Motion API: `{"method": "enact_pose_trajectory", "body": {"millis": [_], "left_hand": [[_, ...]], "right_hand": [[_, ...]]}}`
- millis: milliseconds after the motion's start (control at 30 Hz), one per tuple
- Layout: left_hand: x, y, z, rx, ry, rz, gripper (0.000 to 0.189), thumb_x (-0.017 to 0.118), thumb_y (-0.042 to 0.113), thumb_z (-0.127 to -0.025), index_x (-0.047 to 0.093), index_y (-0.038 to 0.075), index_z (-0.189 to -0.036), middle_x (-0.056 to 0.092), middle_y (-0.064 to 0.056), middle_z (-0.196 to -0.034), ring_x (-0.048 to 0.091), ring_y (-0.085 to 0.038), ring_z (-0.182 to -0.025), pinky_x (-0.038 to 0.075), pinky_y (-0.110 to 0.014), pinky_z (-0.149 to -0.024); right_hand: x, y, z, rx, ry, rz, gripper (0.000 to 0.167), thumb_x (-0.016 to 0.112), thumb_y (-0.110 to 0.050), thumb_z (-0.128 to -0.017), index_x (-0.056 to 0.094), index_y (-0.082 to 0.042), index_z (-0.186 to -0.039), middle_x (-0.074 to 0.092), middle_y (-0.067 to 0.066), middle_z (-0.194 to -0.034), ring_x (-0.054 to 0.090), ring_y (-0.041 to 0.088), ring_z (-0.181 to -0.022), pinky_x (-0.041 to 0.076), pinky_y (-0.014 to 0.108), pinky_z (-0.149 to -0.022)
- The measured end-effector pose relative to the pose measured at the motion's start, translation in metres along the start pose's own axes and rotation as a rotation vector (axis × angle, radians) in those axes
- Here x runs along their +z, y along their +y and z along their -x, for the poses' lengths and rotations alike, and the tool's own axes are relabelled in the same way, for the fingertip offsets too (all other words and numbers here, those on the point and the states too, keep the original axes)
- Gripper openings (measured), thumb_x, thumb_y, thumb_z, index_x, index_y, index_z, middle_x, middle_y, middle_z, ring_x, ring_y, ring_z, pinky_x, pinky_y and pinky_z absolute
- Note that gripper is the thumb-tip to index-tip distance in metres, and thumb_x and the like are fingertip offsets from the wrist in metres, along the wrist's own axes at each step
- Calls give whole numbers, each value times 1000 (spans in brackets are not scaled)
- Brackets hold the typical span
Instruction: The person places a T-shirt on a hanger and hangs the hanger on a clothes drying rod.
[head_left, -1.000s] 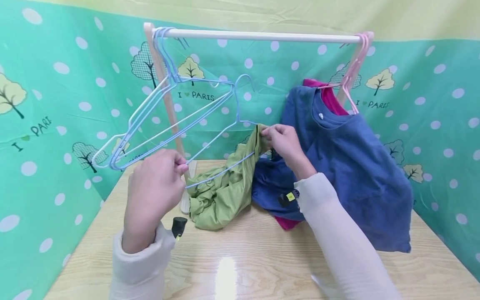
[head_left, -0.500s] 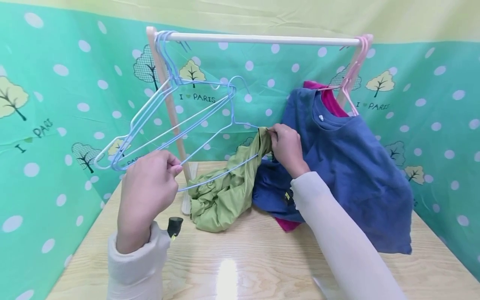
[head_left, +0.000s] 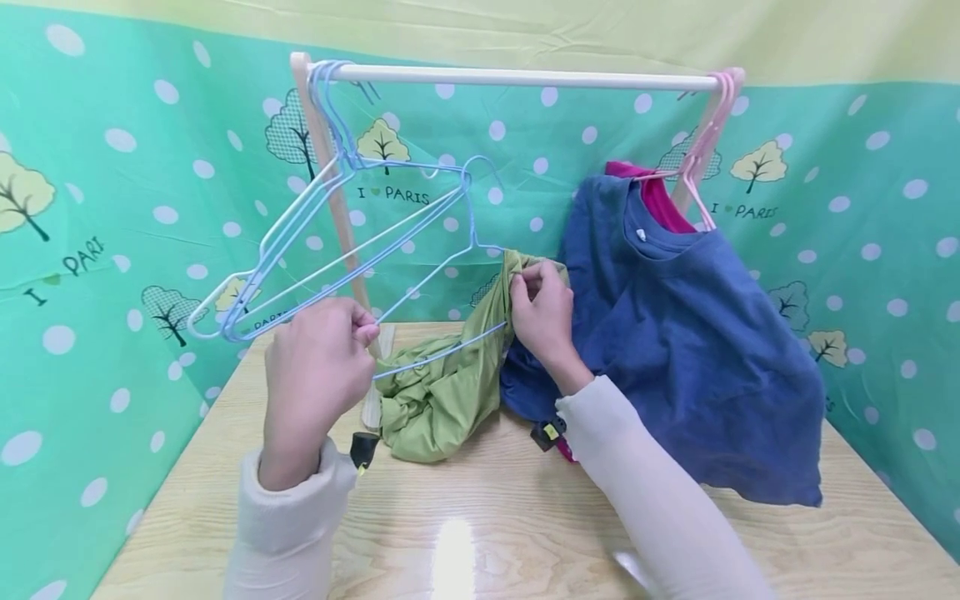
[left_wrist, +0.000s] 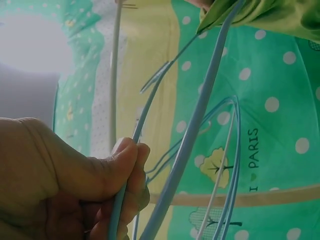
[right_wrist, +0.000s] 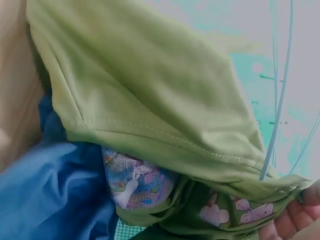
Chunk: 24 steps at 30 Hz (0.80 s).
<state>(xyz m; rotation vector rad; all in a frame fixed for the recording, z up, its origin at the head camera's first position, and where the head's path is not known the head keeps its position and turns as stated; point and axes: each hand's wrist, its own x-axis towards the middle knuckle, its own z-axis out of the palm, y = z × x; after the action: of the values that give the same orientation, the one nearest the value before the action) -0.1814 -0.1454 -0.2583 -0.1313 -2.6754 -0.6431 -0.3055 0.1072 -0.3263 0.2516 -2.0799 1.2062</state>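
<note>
My left hand (head_left: 318, 375) pinches one side of a blue wire hanger (head_left: 473, 225), thumb against fingers; in the left wrist view the thumb presses the wire. The hanger is off the rail, its hook pointing up. A green garment (head_left: 442, 417) is over the hanger's right end, its lower part bunched on the table. My right hand (head_left: 546, 317) pinches the green cloth near that end. In the right wrist view the garment (right_wrist: 145, 85) shows a stitched seam and pink-and-white printed shapes, and the right fingers (right_wrist: 295, 220) grip its edge.
Blue and white hangers (head_left: 300, 221) hang at the left of the rack's rail (head_left: 525, 77). At the right, pink hangers (head_left: 708, 142) carry a navy T-shirt (head_left: 697, 350) and a magenta garment (head_left: 663, 204). A dotted curtain (head_left: 67, 400) surrounds the wooden table (head_left: 405, 517).
My right hand has shifted left and slightly down along the green cloth, its fingers more curled. The hanger moved slightly left, then back right with my left hand, which keeps its hold.
</note>
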Motion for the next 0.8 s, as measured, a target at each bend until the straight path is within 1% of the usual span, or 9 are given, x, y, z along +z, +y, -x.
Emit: {"method": "enact_pose_trajectory", "body": {"millis": [67, 167, 267, 333, 433, 567, 667, 733, 800], "left_hand": [[-2, -2, 0, -4, -3, -7, 10, 66, 15, -97, 74, 9, -96, 73, -8, -93, 58, -27, -68, 43, -39, -54], [-7, -6, 2, -17, -8, -8, 9, 66, 15, -97, 73, 10, -96, 73, -7, -93, 58, -28, -69, 43, -40, -56], [-14, -10, 5, -29, -14, -13, 9, 65, 17, -98, 72, 11, -96, 71, -7, -92, 57, -28, -68, 42, -40, -55], [-18, -13, 6, -41, -23, -12, 9, 65, 18, -99, 72, 12, -98, 71, -5, -92, 57, -28, -70, 41, -39, -55], [-23, -17, 7, -50, -34, -11, 9, 64, 18, -99, 72, 13, -100, 72, -5, -95, 58, -28, -72, 41, -40, -56], [-26, -20, 8, -53, -33, -4, 10, 63, 17, -100, 72, 14, -101, 72, -5, -99, 60, -29, -80, 41, -41, -59], [-27, -20, 8, -53, -28, -2, 10, 64, 18, -100, 72, 14, -101, 72, -4, -99, 60, -29, -83, 41, -41, -61], [-26, -19, 8, -52, -23, -3, 10, 63, 18, -100, 72, 14, -101, 71, -4, -98, 59, -28, -81, 41, -41, -60], [-25, -18, 7, -48, -17, -1, 10, 64, 17, -99, 73, 13, -101, 71, -4, -97, 59, -28, -79, 41, -40, -58]], "right_hand": [[-2, 2, 0, -14, 15, 31, 9, 61, -8, -100, 62, 0, -97, 70, 17, -90, 69, 29, -82, 55, 42, -74], [-9, 9, -2, -91, 13, 105, 7, 62, -6, -99, 61, 0, -95, 70, 16, -89, 70, 29, -82, 57, 42, -73], [-18, 17, -6, -198, -55, 141, 4, 65, -2, -97, 64, 0, -94, 70, 16, -90, 70, 30, -84, 57, 42, -74], [-23, 20, -10, -236, -99, 134, 2, 65, 1, -95, 67, 1, -95, 68, 17, -94, 69, 31, -87, 57, 42, -76], [-30, 22, -19, -204, -106, 114, 14, 59, 7, -93, 68, 4, -102, 67, 20, -101, 65, 34, -92, 53, 45, -81], [-37, 22, -32, -139, -132, 122, 30, 52, 9, -96, 64, 5, -124, 65, 22, -122, 61, 37, -112, 48, 49, -97], [-38, 22, -38, -177, -222, 170, 35, 53, 3, -102, 61, 1, -136, 62, 19, -135, 57, 36, -125, 44, 50, -106], [-38, 23, -39, -219, -262, 201, 34, 55, -3, -104, 63, -2, -137, 63, 16, -137, 58, 34, -127, 44, 49, -109], [-36, 23, -38, -250, -266, 211, 32, 58, -7, -104, 67, -5, -134, 67, 14, -133, 61, 33, -125, 46, 48, -107]]}}
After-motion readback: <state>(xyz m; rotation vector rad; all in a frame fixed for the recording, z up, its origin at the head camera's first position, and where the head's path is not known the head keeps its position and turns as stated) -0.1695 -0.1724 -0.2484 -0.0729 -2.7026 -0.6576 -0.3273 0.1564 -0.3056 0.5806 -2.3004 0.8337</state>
